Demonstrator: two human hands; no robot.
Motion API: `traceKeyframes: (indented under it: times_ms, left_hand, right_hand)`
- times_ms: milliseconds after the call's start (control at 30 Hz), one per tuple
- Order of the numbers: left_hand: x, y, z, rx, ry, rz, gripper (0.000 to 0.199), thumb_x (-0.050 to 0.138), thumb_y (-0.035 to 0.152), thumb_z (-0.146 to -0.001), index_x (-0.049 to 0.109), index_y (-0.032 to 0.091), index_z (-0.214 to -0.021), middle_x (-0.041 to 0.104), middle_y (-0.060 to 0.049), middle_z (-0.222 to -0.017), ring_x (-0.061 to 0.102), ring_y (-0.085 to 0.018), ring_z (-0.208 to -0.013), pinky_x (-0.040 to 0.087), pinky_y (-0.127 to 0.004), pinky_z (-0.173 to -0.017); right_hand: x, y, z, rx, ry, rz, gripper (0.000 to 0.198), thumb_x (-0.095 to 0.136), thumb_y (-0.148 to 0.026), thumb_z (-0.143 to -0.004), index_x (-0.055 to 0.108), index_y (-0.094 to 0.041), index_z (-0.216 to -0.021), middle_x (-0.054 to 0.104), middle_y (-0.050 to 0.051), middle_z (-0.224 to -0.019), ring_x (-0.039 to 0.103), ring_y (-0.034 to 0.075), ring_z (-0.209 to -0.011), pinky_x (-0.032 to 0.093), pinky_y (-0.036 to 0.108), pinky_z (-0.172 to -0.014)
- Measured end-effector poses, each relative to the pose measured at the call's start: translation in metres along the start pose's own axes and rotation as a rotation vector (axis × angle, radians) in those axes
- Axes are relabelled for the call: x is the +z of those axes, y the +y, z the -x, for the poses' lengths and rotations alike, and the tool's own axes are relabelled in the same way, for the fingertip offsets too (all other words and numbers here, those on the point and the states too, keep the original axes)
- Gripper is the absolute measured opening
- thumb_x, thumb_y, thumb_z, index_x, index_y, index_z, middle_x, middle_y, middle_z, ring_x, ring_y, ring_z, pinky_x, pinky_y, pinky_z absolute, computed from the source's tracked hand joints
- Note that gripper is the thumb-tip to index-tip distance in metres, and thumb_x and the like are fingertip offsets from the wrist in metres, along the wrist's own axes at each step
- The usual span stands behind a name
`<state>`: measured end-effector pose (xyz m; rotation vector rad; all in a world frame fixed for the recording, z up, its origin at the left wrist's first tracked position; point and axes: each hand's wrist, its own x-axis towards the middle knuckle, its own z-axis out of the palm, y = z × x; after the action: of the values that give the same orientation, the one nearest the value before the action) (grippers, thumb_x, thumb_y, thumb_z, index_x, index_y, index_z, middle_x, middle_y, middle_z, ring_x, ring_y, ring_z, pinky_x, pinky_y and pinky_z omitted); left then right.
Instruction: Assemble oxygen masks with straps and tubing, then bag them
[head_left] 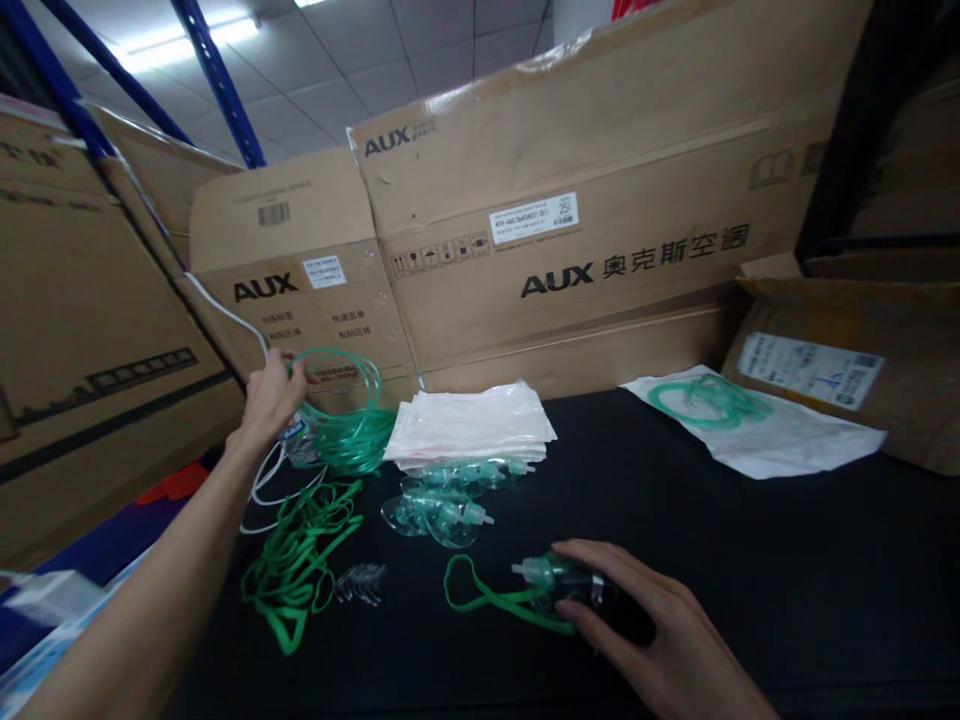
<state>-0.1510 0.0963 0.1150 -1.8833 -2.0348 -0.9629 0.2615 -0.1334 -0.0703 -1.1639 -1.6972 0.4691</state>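
My left hand [271, 400] reaches far forward, fingers closed on a loop of clear green tubing [364, 375] lifted at the top of a coiled tubing pile [349, 440]. Near the front, my right hand [637, 610] curls its thumb and fingers around a clear green oxygen mask [551, 575], which rests on the black table. From this mask a green elastic strap [487, 600] trails to the left. More oxygen masks [439, 510] lie between the hands, in front of a stack of white packaging sheets [472, 420]. A tangle of green straps [300, 550] lies below my left forearm.
Small clear metallic-looking strips [361, 583] lie beside the straps. At the right, a coil of green tubing [709, 400] rests on a white sheet [795, 440] by an open carton [847, 330]. Large cardboard panels [465, 340] wall the back. A white cable [232, 315] hangs at left.
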Motion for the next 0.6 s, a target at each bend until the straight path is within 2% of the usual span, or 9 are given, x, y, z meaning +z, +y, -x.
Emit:
traceKeyframes:
  times_ms: [167, 233, 333, 467, 600]
  left_hand:
    - [-0.014, 0.008, -0.006, -0.067, 0.106, 0.084, 0.037, 0.063, 0.039, -0.100, 0.062, 0.016, -0.128, 0.067, -0.010, -0.123, 0.069, -0.025, -0.103, 0.059, -0.045, -0.088]
    - [-0.021, 0.015, -0.005, -0.044, 0.141, 0.111, 0.036, 0.063, 0.041, -0.100, 0.064, 0.015, -0.125, 0.069, -0.009, -0.118, 0.069, -0.024, -0.099, 0.059, -0.045, -0.086]
    - [-0.032, 0.026, 0.000, 0.025, 0.251, 0.185, 0.033, 0.062, 0.035, -0.100, 0.064, 0.018, -0.128, 0.070, -0.003, -0.104, 0.067, -0.018, -0.083, 0.056, -0.041, -0.086]
    - [-0.048, 0.044, 0.004, 0.102, 0.431, 0.370, 0.034, 0.056, 0.023, -0.102, 0.062, 0.021, -0.135, 0.060, 0.005, -0.080, 0.055, -0.010, -0.064, 0.050, -0.030, -0.075]
    - [-0.063, 0.068, 0.006, 0.180, 0.484, 0.621, 0.029, 0.053, 0.021, -0.103, 0.063, 0.014, -0.130, 0.048, 0.007, -0.071, 0.048, -0.006, -0.054, 0.042, -0.022, -0.062]
  right_hand:
    - [0.000, 0.001, 0.001, 0.017, -0.007, -0.009, 0.035, 0.073, -0.025, -0.087, 0.075, -0.034, -0.120, 0.079, 0.000, -0.119, 0.076, 0.023, -0.108, 0.061, 0.033, -0.097]
    - [0.000, 0.000, 0.001, 0.017, -0.001, -0.017, 0.035, 0.074, -0.025, -0.086, 0.075, -0.033, -0.120, 0.080, 0.001, -0.118, 0.077, 0.023, -0.108, 0.061, 0.034, -0.097]
    - [-0.001, -0.003, 0.000, 0.021, 0.002, -0.032, 0.034, 0.074, -0.026, -0.086, 0.076, -0.033, -0.119, 0.080, 0.001, -0.117, 0.077, 0.024, -0.106, 0.062, 0.033, -0.096]
    - [-0.003, -0.007, -0.002, 0.060, 0.004, -0.076, 0.034, 0.075, -0.027, -0.085, 0.077, -0.033, -0.119, 0.080, 0.001, -0.118, 0.077, 0.024, -0.108, 0.061, 0.032, -0.097]
    - [-0.008, -0.010, -0.005, 0.165, 0.102, -0.246, 0.035, 0.078, -0.035, -0.083, 0.078, -0.028, -0.118, 0.080, 0.005, -0.120, 0.076, 0.027, -0.111, 0.061, 0.032, -0.095]
